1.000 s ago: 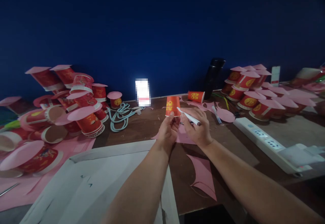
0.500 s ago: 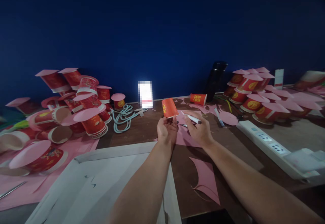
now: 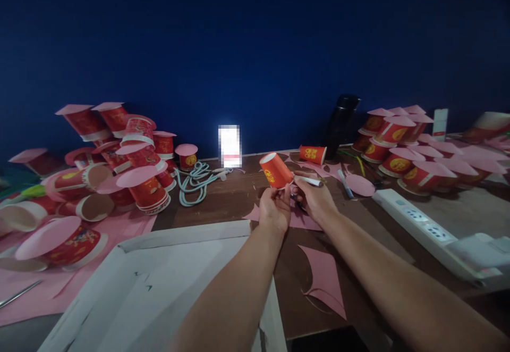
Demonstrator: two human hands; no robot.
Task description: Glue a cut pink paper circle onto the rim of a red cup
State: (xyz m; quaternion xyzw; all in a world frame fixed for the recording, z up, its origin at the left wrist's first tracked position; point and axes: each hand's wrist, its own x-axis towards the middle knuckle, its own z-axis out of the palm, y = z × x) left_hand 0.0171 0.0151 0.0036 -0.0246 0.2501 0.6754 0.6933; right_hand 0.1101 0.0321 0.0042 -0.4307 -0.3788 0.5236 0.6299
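Left hand (image 3: 274, 209): clamps fingers on the lower end of an orange-red paper cup (image 3: 275, 171) with yellow characters; keeps the cup above the dark brown tabletop (image 3: 227, 198), near the middle of the work area, upper end tilted leftward.

Right hand (image 3: 319, 199): grips a white pen (image 3: 313, 182), fingers together on the barrel; points the front end at the cup's lower right edge. Contact between pen tip and cup: impossible to tell.

Beneath and about the hands: pink paper scrap (image 3: 305, 221), partly covered; larger pink offcut (image 3: 324, 275) with curved cuts, between the forearms; white shallow tray (image 3: 175, 288), partly under the left forearm.

Behind the right hand: second cup (image 3: 314, 154), lying on its side; black bottle (image 3: 343, 120), just beside; capped marker (image 3: 345, 183), next to a pink paper disc (image 3: 358, 185).

Far right: white power strip (image 3: 408, 211); group of red cups topped with pink discs (image 3: 394, 128).

Left: coiled pale-blue cord (image 3: 195, 187); heap of red cups with pink brims (image 3: 145, 192), some upright, some toppled.
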